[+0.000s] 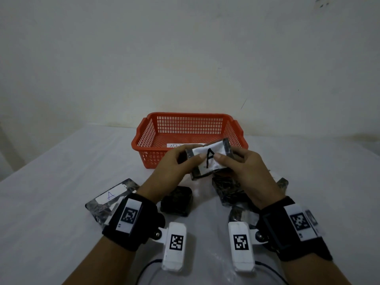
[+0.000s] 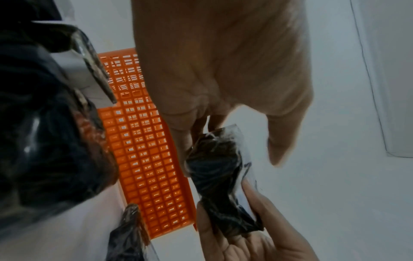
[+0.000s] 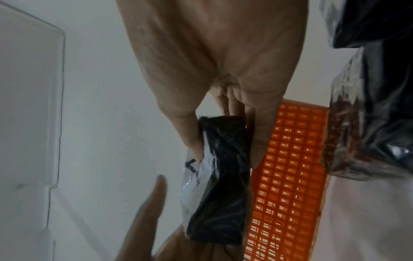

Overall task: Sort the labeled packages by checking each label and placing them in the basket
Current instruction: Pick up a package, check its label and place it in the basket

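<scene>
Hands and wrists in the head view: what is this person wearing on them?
Both hands, left hand and right hand, are bare. Each wrist has a black wrist strap bearing a white tag with a black square code. A white camera box, also code-marked, is bracketed to each strap, with thin dark cables trailing back.

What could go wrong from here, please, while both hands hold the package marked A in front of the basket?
1. The package marked A is held only at its ends by the left hand and right hand; its glossy wrap might slip.
2. Both thumbs lie on the label, so it could be misread.
3. Lowering the wrists might knock the loose packages beneath; the orange basket sits close ahead.
</scene>
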A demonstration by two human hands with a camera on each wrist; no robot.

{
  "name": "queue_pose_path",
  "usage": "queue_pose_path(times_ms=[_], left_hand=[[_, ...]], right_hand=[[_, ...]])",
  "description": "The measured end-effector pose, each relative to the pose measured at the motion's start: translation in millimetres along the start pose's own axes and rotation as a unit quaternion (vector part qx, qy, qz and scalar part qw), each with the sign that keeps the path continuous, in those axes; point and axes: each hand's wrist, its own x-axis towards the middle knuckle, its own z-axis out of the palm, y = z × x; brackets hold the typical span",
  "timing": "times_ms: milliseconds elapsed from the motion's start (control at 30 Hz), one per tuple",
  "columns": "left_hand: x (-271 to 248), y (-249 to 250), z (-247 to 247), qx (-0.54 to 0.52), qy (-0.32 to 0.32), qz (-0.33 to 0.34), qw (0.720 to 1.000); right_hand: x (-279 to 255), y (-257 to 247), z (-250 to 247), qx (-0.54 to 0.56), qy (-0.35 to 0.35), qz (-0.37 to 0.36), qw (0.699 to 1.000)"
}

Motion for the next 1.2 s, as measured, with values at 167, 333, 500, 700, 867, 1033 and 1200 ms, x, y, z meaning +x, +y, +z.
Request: queue_pose_path(times_ms=[167,333,500,700,867,1033,1200], left_hand=[[3.2,-6.9,-3.3,0.037,0.049,0.012,0.998],[3.1,-7.3,-5.2,0.042,0.04,0.01,0.998],[4.5,-6.7,-10.1,0.001,0.036,-0.011,0.999],[5.9,-7.5,-12.3,0.041,0.037,-0.004,0.998],[6.2,-10.6,-11.7,0.016,0.044,0.011,0.999],[4.7,-7.5,-10.7,-0.018,0.0,-0.007,1.0],[4.0,-5.8,-7.9,-0.052,-0.019,-0.035,0.998]], right_hand=[[-0.8,-1.3,3.4,-0.014,-0.01,-0.007,1.0],[-4.2,-5.4,4.0,-0.021,0.005,-0.03,0.999],[-0.3,-3.6,1.6,0.003,0.024,-0.036,0.999],[-1.4,-5.8,1.6,0.0,0.021,-0.089,0.996],[-4.3,-11.1,5.3,0.085,-0.042,0.034,0.995],[-4.7,-11.9,4.0,0.096,-0.083,0.055,0.99],[-2.6,-7.8,1.9,0.046,-0.062,0.011,0.997]])
